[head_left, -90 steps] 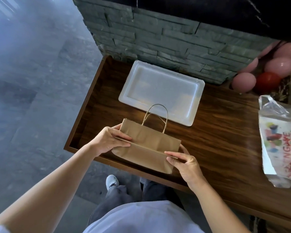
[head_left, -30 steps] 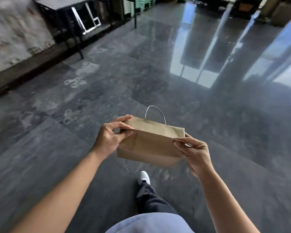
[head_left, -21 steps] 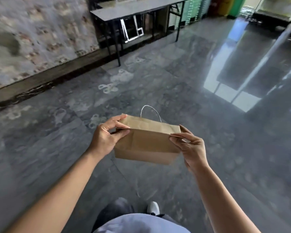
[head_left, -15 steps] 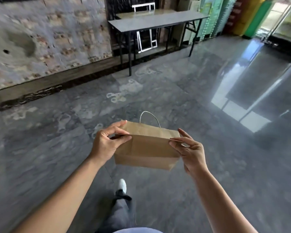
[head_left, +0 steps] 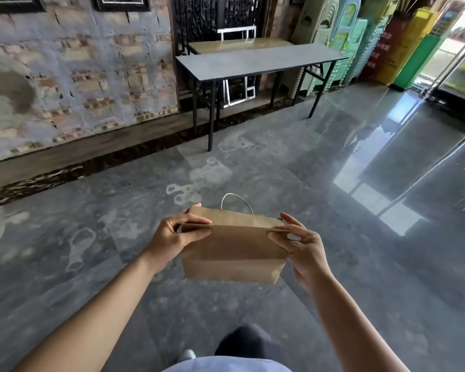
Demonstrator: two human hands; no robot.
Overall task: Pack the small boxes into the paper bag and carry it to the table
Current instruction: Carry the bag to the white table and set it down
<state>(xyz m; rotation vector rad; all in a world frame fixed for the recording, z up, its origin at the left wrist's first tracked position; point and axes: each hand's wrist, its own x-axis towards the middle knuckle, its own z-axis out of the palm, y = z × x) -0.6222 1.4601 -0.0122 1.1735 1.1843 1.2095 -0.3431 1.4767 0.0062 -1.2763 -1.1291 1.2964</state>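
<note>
I hold a brown paper bag (head_left: 232,251) in the air in front of me, over the floor. Its top is pinched flat and a thin white handle loop stands up behind it. My left hand (head_left: 172,237) grips the bag's top left corner. My right hand (head_left: 302,244) pinches the top right corner. What is inside the bag is hidden. A grey folding table (head_left: 255,61) with black legs stands ahead against the wall, its top bare.
Grey polished floor (head_left: 333,264) lies between me and the table. A worn brick wall (head_left: 73,76) runs along the left. Stacked plastic chairs (head_left: 341,36) and coloured panels stand at the back right. A glass doorway (head_left: 462,49) is at far right.
Three seconds ago the bag rested on a wooden counter by a white tray. I have turned away and walked across the floor; the grey table has come into view and drawn nearer. My grip is unchanged.
</note>
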